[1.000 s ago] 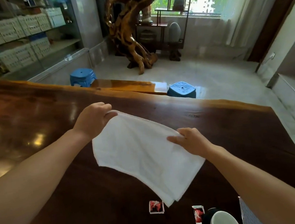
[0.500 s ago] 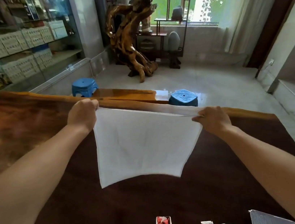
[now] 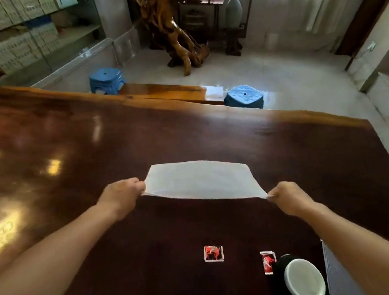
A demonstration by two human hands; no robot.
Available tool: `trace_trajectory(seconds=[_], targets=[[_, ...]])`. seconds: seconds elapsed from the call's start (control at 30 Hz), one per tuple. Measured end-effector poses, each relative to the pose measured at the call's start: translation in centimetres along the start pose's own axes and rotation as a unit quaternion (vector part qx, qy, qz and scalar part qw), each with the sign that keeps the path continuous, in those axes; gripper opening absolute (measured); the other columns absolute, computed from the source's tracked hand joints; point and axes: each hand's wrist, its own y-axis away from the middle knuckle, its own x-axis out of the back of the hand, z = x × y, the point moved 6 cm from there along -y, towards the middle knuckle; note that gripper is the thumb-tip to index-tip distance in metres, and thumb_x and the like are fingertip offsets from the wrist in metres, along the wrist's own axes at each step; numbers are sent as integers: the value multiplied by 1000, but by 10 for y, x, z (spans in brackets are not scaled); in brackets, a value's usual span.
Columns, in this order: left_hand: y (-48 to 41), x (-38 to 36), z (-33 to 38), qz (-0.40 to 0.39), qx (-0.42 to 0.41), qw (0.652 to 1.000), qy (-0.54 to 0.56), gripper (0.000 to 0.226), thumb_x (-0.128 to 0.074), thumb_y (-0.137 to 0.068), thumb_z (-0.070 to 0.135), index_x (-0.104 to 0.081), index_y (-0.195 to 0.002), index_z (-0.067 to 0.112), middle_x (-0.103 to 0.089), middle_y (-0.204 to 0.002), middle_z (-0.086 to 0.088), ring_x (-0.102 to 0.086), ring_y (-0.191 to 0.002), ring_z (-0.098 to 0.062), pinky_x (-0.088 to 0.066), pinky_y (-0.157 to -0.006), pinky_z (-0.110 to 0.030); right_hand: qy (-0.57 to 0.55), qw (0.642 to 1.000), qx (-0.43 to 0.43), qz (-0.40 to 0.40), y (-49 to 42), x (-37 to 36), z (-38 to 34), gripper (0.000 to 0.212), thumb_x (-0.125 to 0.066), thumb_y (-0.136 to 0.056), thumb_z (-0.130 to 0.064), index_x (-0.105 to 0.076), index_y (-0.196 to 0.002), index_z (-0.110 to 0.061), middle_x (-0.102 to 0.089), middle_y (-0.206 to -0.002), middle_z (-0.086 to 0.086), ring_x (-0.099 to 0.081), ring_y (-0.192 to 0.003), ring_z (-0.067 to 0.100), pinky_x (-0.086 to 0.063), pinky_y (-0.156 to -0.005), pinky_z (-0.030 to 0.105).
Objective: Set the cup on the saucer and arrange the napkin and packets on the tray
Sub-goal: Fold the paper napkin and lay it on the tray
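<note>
One napkin (image 3: pixel 201 184); two packets (image 3: pixel 213 253) (image 3: pixel 268 262); one cup (image 3: pixel 304 281); two stools (image 3: pixel 106 81) (image 3: pixel 244 97).

No legible text anywhere.

White napkin (image 3: pixel 201 184) stretched flat above two red packets (image 3: pixel 213 253) and white cup (image 3: pixel 304 280).

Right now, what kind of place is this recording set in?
Likely a tea shop or showroom: a long polished wooden slab table, a glass display case of stacked boxed goods, and a carved root-wood sculpture by the window.
</note>
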Motion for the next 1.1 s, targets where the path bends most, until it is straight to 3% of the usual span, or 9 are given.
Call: trace_trajectory(seconds=[0.1,0.23,0.4,0.5,0.63,0.8,0.93,1.1], targets=[[26,-63,22,-123,-47,991,-14,25,-50,-90,5,-62,-103,23,-58,-102,4,-65,-97,-19,-54,-73,-36,0,995,-54,-79,11,-64,34,38,-64,-93,-28,-65,-55,-22,-62,-61,-8,-56,-58,9,-45,-57,28],[47,-109,29,-187,-27,981,46,18,-52,-93,12,-63,-96,26,-53,-94,9,-61,-91,-15,-50,-71,-30,0,989,-71,-130,23,-107,54,47,-63,-88,-22,-49,-42,-18,-44,-48,-5,-39,-50,14,-35,-51,30],[49,-137,15,-246,45,956,153,13,-58,-95,23,-65,-84,26,-65,-87,7,-62,-79,-12,-57,-76,-35,-66,981,-109,-143,17,-111,59,38,-68,-88,-25,-57,-52,-18,-54,-55,-6,-47,-52,9,-35,-46,21],[36,-142,1,-227,97,947,206,15,-59,-95,26,-61,-81,30,-65,-87,8,-61,-80,-10,-54,-71,-31,-119,977,-133,-118,3,-103,57,33,-68,-90,-29,-63,-58,-19,-57,-58,-3,-50,-56,11,-36,-51,26],[4,-148,-14,-175,181,925,284,11,-63,-94,30,-63,-84,24,-67,-86,4,-60,-80,-12,-45,-63,-30,-203,960,-183,-67,-24,-103,61,30,-66,-92,-30,-70,-77,-5,-65,-73,10,-56,-66,19,-43,-61,31],[-46,-159,-19,-109,273,883,365,10,-67,-92,30,-64,-85,24,-66,-85,7,-57,-75,-8,-39,-58,-25,-279,932,-232,-17,-67,-108,61,21,-56,-98,-31,-71,-96,-17,-71,-88,5,-66,-81,20,-56,-75,41],[-91,-170,-18,-70,294,867,395,7,-65,-93,30,-62,-88,26,-62,-82,13,-59,-78,-8,-44,-62,-29,-312,906,-286,14,-102,-116,69,23,-54,-99,-28,-67,-95,-9,-70,-99,16,-67,-97,34,-55,-90,57],[-135,-195,-25,-54,316,858,401,9,-67,-90,32,-63,-89,23,-60,-79,15,-55,-72,-3,-39,-58,-27,-300,903,-307,24,-146,-128,75,23,-53,-99,-27,-66,-88,-13,-69,-102,20,-66,-99,37,-54,-89,58]])
